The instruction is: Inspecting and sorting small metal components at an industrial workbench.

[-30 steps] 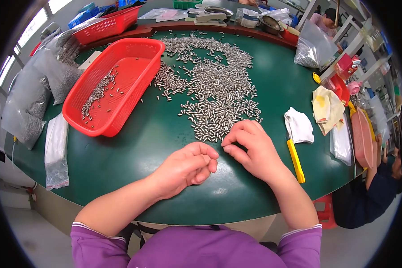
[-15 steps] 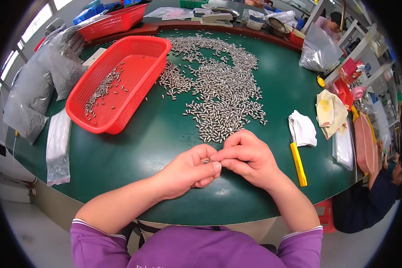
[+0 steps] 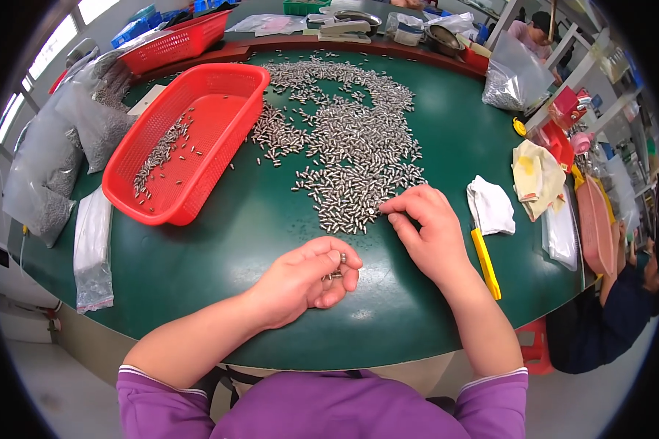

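My left hand (image 3: 307,274) is closed above the near part of the green table (image 3: 220,271). One small silver metal pin (image 3: 343,257) shows between its thumb and forefinger, and more of the same lie in the curled fingers. Up and to the right, my right hand (image 3: 425,223) reaches the near right edge of a big spread pile of small metal pins (image 3: 359,157). Its thumb and forefinger are apart, the forefinger touching the pile; no pin shows in its grasp. A red plastic basket (image 3: 187,201) with some pins inside stands left of the pile.
Clear bags of metal parts (image 3: 47,164) and a flat plastic pack (image 3: 93,249) lie at the left. On the right are a white cloth (image 3: 490,205), a yellow-handled cutter (image 3: 485,263), stained gloves (image 3: 536,179) and a bag (image 3: 516,73). Two people sit farther off.
My hands were together, fingers meeting at a pin. The right has moved away up and right to the pile's edge; the left stays near its place, with pins now showing.
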Action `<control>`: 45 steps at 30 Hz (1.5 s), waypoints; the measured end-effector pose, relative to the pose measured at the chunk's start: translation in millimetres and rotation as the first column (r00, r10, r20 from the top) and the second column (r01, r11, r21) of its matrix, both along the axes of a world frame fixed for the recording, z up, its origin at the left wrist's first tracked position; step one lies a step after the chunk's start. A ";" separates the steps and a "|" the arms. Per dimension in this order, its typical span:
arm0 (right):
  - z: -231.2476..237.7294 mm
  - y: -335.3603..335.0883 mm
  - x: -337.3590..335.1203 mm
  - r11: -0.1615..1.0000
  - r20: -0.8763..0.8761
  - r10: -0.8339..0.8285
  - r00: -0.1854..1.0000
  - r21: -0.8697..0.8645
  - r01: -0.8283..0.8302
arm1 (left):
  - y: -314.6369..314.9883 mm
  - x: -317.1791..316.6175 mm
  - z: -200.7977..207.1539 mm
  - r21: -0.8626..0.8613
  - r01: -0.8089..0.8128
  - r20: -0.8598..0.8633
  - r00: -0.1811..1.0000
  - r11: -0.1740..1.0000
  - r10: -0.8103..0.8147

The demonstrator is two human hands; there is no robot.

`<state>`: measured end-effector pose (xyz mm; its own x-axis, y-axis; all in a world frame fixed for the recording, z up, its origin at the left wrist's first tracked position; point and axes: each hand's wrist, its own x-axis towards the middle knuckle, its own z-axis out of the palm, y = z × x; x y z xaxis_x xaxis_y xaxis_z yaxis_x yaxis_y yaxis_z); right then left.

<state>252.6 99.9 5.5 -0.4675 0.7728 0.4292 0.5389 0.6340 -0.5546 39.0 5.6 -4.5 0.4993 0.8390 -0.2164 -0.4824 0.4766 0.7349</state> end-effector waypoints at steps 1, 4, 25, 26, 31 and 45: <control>-0.9 -0.1 -0.7 1.000 0.034 -0.005 0.999 0.003 0.005 | 0.0 -0.2 -0.7 -0.006 -0.018 0.014 1.000 1.000 0.018; -1.2 -0.2 -3.3 1.000 0.094 0.007 0.996 0.025 -0.009 | 0.2 0.3 -0.6 -0.017 -0.054 0.032 0.998 0.998 0.055; 12.2 -19.5 -12.7 0.898 -0.098 0.434 0.896 -0.040 -0.439 | -2.3 4.2 9.2 0.126 0.052 -0.250 0.968 0.991 -0.019; 11.8 -18.9 -11.8 0.896 -0.109 0.435 0.894 -0.050 -0.442 | -1.6 4.3 11.2 0.104 0.059 -0.268 0.963 0.993 -0.029; 11.0 -19.5 -11.5 0.894 -0.142 0.430 0.892 -0.076 -0.443 | 0.3 3.4 7.9 0.035 0.041 -0.163 0.986 0.999 -0.034; 6.0 -22.2 -16.5 0.891 -0.232 0.384 0.894 -0.159 -0.424 | 0.1 3.9 11.2 -0.004 0.057 -0.110 0.992 0.998 -0.057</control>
